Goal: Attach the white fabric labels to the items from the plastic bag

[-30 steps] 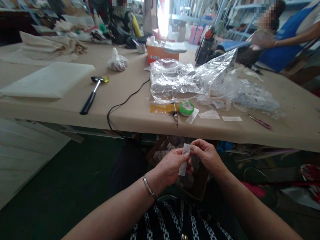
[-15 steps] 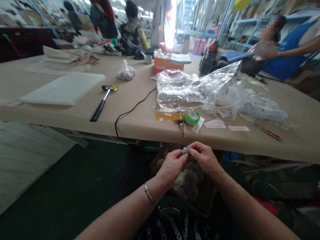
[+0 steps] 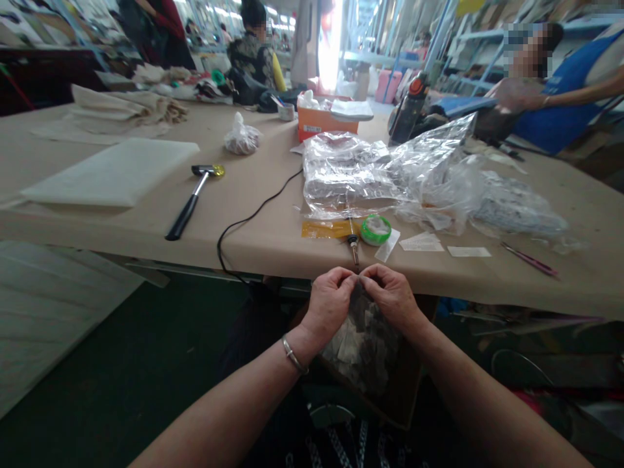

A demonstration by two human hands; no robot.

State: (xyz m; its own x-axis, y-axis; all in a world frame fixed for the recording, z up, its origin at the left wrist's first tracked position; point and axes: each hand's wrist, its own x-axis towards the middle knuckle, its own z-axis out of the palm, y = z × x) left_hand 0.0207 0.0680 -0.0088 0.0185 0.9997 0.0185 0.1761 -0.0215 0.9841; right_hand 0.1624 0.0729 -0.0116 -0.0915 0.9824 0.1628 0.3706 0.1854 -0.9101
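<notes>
My left hand point(image 3: 330, 302) and my right hand point(image 3: 391, 298) meet fingertip to fingertip at the table's front edge, both in a pinch. The small white piece seen between them earlier is now almost wholly covered by the fingers. Just beyond the fingertips is the tip of a soldering iron point(image 3: 354, 250), pointing towards me; I cannot tell whether they touch. Beside the iron sit a round green-rimmed container point(image 3: 375, 230) with whitish content and a strip of amber film point(image 3: 322, 229). Several white labels point(image 3: 422, 242) lie to the right. Below my hands is a box of pale scraps point(image 3: 358, 341).
Clear plastic bags point(image 3: 351, 175) cover the middle of the table. A rubber mallet point(image 3: 188, 205), a white board point(image 3: 117, 172), a knotted bag point(image 3: 242, 138) and a black cord point(image 3: 253, 221) lie left. Tweezers point(image 3: 530, 260) rest right. An orange box point(image 3: 316, 122) and bottle point(image 3: 409, 110) stand behind. Co-workers are beyond.
Both hands have risen a little towards the iron's tip, and the white piece has gone out of sight between the fingers. The view has shifted slightly.
</notes>
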